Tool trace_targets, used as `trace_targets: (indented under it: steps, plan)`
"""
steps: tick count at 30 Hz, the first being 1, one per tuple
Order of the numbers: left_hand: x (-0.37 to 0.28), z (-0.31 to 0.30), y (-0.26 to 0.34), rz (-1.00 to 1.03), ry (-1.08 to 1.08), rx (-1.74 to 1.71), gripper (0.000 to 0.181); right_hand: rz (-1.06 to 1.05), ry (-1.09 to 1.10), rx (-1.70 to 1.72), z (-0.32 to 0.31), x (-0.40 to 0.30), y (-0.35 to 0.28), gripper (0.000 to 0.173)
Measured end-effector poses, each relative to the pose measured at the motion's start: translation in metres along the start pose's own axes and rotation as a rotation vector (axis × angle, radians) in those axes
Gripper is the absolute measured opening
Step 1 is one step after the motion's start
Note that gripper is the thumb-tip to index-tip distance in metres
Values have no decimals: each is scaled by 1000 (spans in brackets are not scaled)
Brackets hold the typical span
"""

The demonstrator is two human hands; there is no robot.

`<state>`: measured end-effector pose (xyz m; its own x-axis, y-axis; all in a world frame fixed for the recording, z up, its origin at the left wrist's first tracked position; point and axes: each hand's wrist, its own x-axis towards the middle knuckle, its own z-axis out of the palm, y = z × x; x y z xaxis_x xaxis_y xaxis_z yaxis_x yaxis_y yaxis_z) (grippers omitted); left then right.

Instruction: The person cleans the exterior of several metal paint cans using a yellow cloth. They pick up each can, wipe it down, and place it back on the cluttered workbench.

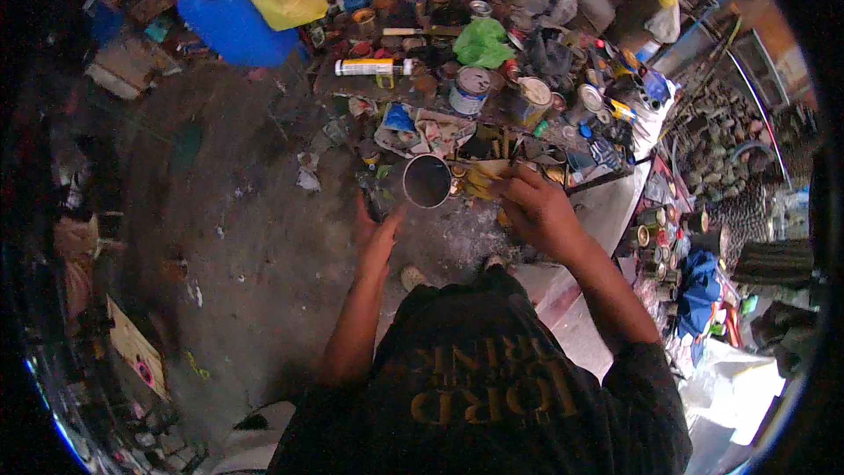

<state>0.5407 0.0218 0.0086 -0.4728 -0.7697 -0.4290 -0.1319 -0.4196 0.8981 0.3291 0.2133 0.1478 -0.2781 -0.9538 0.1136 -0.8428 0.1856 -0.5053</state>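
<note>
My left hand is raised over the floor, thumb and fingers apart around a dark, blurred thing I cannot make out. Just beyond its thumb is a round container with a pale rim and dark grey inside. Whether the hand supports this container is unclear. My right hand has its fingers closed on a yellow item, perhaps a cloth or a brush, at the right of the container. A small gold-coloured round thing shows between the container and the yellow item.
Ahead stands a cluttered bench with a paint can, an open can, a white-and-yellow tube and a green plastic bag. A blue drum is at back left. Several small cans stand at right. A board lies at left.
</note>
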Motion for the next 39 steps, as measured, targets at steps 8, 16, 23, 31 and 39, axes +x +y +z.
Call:
trace_targets:
  steps: [8, 16, 23, 31, 39]
  plan:
    - [-2, 65, -3, 235, -110, 46, 106, -424, -195, -743, -12, 6, 39, 40]
    - [-30, 106, -4, 206, -146, 115, 104, -324, -350, -723, -31, -20, 71, 48]
    - [-40, 123, -26, 359, -101, 144, 102, -25, -227, 315, 9, -52, 73, 52]
    - [-36, 116, -29, 342, -70, 228, 105, -48, -490, -35, 1, -49, 73, 52]
    - [-42, 118, -11, 109, -185, 155, 105, -322, -227, -495, -29, -33, 84, 44]
